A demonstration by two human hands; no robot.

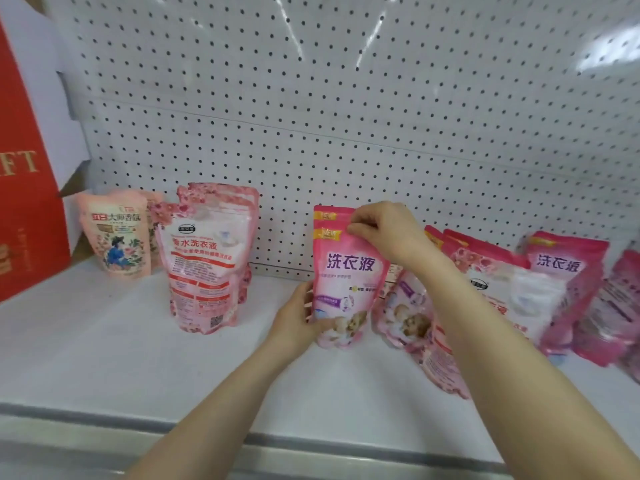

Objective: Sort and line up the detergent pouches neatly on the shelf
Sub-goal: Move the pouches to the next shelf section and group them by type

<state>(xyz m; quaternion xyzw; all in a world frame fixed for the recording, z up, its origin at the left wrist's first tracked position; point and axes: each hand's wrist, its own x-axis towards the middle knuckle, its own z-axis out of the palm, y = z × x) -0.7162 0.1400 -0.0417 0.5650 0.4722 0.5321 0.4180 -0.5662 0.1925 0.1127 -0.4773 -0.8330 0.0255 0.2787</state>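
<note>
We hold a glossy pink plastic detergent pouch [346, 275], purple-lettered, upright on the white shelf [104, 341]: left hand [298, 320] gripping its lower edge, right hand [388, 233] pinching its top.

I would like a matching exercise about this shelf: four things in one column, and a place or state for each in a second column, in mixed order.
Things:
1. peach pouch
2. white and pink pouch
3. pink pouch with purple letters
4. red box

Places or states:
A. held upright by the left hand at its lower edge and the right hand at its top
B. stands at the far left edge of the shelf
C. stands alone, just right of the peach one
D. nearest pouch to the red box

Pairs: 1-D, 2-C, 3-A, 4-B
</note>
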